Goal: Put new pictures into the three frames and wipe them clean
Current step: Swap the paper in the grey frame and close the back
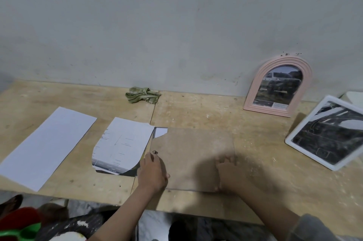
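Lying face down at the near middle of the plywood table (196, 107): the third frame, showing only its brown backing board (196, 154), one far-left corner broken away and a sliver of white paper showing through the gap. Judging the board thin, stiff and light, likely brittle given that chipped corner; best taken by its edges or lifted at the small metal hanger ring (155, 152), not bent.

Resting at the board's left edge: left hand (152, 172), fingers loosely curled, fingertips reaching up just beside the hanger ring; whether pinching it or only touching cannot be told. Pressing down on the board's near-right part: right hand (225, 172), blurred and shadowed, fingers seeming spread flat, gripping nothing visible. Both forearms coming in from the near edge, angled inward.

Lying just left of the board, touching or slightly under its edge: a cut printed sheet (122, 146) with a rounded corner, probably trimmed for the arch. Further left, well apart: a blank white sheet (47, 146). Leaning upright against the wall at far right: pink arched frame (277, 85), already filled. Tilting near the right edge: white rectangular frame (326, 132), also filled. Sitting crumpled by the wall: green cloth (142, 95), soft and light, still waiting for wiping.
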`<control>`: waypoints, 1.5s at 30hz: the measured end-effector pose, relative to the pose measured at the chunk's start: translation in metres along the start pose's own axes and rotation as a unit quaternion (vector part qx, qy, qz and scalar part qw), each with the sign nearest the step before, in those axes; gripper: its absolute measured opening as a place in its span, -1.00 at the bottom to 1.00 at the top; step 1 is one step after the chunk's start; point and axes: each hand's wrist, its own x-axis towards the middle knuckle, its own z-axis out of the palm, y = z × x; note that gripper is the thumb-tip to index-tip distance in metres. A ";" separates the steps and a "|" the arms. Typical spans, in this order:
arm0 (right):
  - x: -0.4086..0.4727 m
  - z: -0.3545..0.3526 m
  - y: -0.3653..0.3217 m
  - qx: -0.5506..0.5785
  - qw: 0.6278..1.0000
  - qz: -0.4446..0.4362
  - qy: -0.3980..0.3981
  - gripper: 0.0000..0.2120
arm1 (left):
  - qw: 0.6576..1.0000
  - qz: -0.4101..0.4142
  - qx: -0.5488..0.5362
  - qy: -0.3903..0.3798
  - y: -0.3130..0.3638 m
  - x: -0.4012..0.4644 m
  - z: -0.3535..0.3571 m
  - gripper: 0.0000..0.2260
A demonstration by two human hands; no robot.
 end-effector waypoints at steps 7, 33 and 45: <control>0.011 -0.015 0.033 -0.028 0.999 -0.025 0.005 0.11 | 0.981 0.090 0.138 -0.108 -0.009 0.028 -0.028 -0.11; 0.035 -0.038 0.023 -0.055 0.997 -0.058 0.009 0.22 | 0.937 0.210 0.241 -0.142 0.002 0.051 -0.038 0.30; 0.049 -0.042 0.025 -0.099 0.993 -0.059 0.018 0.30 | 0.904 0.253 0.308 -0.153 0.031 0.079 -0.037 0.36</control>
